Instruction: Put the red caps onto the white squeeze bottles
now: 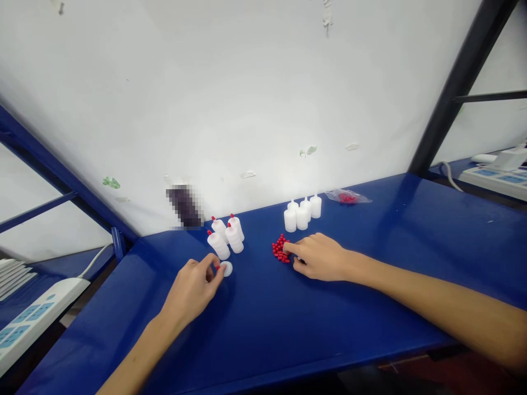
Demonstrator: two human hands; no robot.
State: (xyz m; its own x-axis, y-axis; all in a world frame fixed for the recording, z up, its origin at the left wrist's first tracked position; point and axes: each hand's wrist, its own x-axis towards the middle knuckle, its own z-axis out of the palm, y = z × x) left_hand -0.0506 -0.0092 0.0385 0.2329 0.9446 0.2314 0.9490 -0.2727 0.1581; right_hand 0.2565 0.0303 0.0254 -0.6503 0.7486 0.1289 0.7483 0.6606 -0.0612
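Note:
My left hand (195, 288) rests on the blue table (288, 329), its fingers curled round a small white bottle (224, 269) lying on its side with a red tip. Just beyond stand several white bottles with red caps (226, 235). My right hand (319, 257) lies on the table with its fingertips pinched at a small pile of red caps (280, 249). Behind that pile stand several uncapped white bottles (302, 214).
A clear bag holding red caps (348, 197) lies near the white wall. White power strips sit at the left (33, 315) and the far right (494, 178). A black frame post (457, 82) rises at the right, and a blurred dark object (184, 206) stands at the wall.

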